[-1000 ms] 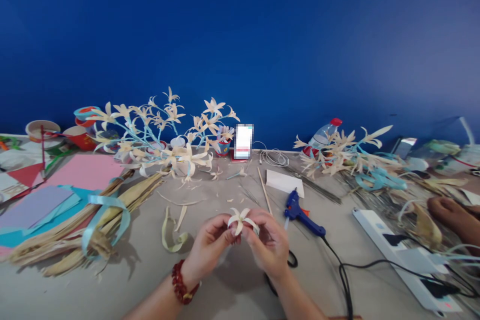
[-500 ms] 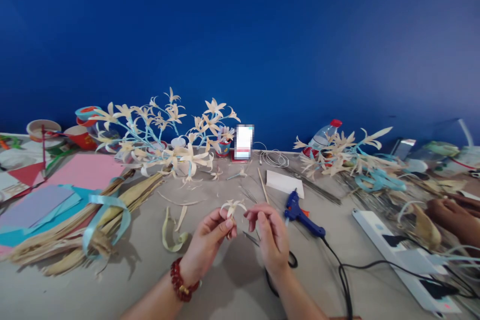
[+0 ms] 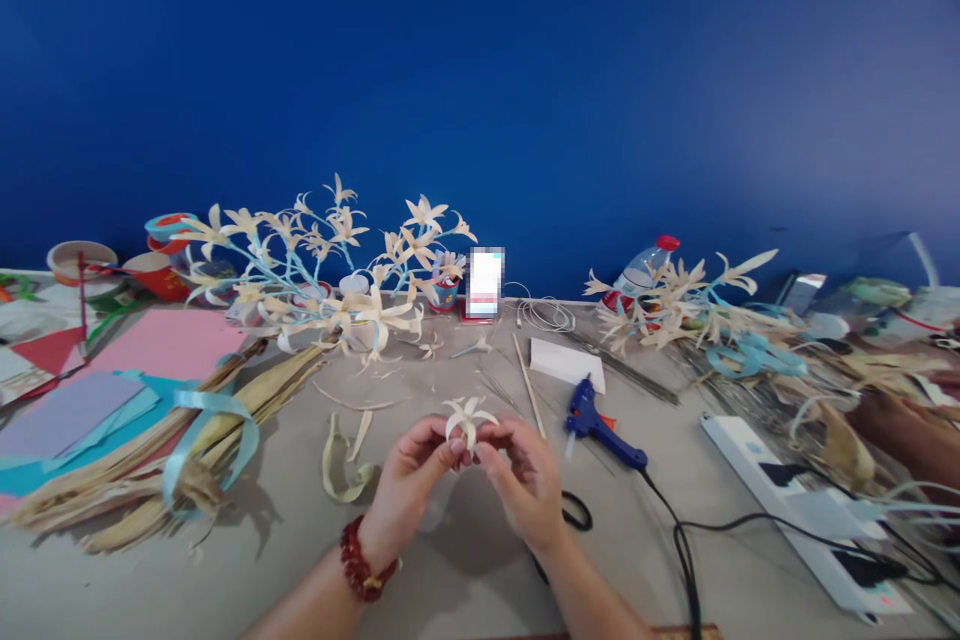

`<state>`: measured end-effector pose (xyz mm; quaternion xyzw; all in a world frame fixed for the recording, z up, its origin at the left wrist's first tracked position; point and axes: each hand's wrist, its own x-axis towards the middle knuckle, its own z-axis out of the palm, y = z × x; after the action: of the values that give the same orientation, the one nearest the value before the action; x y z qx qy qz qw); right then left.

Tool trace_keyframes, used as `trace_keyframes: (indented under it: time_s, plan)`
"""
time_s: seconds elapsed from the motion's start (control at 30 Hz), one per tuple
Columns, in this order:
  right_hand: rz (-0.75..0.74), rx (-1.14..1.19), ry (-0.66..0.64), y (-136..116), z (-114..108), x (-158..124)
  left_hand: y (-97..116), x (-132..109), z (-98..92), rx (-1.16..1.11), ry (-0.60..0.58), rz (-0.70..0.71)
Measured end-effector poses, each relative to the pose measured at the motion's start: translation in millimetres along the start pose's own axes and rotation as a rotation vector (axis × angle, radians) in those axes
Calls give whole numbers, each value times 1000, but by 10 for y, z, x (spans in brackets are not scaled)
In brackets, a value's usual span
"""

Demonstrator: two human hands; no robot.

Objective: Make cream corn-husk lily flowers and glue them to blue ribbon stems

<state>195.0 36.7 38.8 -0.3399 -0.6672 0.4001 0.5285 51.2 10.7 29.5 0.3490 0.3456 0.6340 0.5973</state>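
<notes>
My left hand (image 3: 409,485) and my right hand (image 3: 521,480) meet above the grey table (image 3: 465,570) and pinch a small cream leaf flower (image 3: 466,417) between their fingertips. Its thin petals spread upward above my fingers. A red bead bracelet (image 3: 362,561) circles my left wrist. Black scissors (image 3: 574,510) lie on the table just behind my right hand, partly hidden by it.
A blue glue gun (image 3: 600,420) with a black cord lies right of my hands, beside a white power strip (image 3: 787,510). Dried leaf bundles (image 3: 172,450), coloured paper (image 3: 90,390) and finished flower sprays (image 3: 330,270) fill the left. Another person's hand (image 3: 900,420) works at the right edge.
My right hand had drawn away from the flower half a second ago; it has come back and now pinches it together with my left hand.
</notes>
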Motion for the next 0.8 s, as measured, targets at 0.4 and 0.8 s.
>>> trace_keyframes:
  time_s: [0.4, 0.8]
  plan:
    - [54, 46, -29, 38, 38, -3, 55, -19, 71, 88, -20, 34]
    - [87, 258, 156, 80, -13, 6, 80, -23, 34, 237, -83, 213]
